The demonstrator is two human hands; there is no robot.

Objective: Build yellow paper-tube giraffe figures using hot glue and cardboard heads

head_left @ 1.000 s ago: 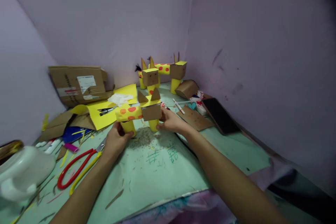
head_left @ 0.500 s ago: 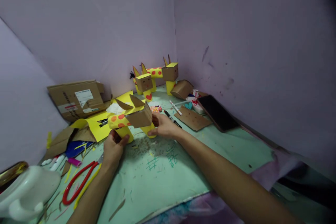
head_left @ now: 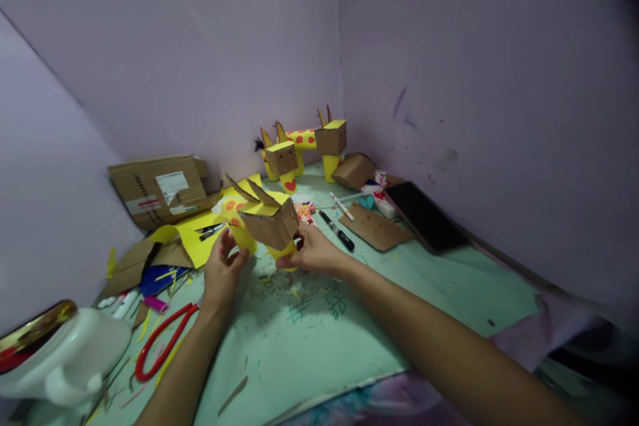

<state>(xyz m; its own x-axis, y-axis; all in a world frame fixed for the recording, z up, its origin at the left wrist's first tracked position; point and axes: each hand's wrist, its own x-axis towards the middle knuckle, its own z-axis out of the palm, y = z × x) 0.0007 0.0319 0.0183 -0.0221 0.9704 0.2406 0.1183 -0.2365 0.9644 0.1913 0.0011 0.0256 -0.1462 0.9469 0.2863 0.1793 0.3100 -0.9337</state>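
Tilted further since last frame: cardboard giraffe [head_left: 262,219] now head-down toward the camera, mid-surface. Right hand [head_left: 310,254] fingers closed on its front yellow leg. Left hand [head_left: 220,271] fingers half open, just touching the rear leg. Scissors [head_left: 162,346] near the left edge.

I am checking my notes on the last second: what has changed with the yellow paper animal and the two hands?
The yellow paper animal with orange spots and a brown cardboard head was turned, so its head now faces the camera and tips down. The right hand keeps holding the front leg; the left hand has loosened at the rear leg. The two finished paper animals, red-handled scissors and black phone stayed put.
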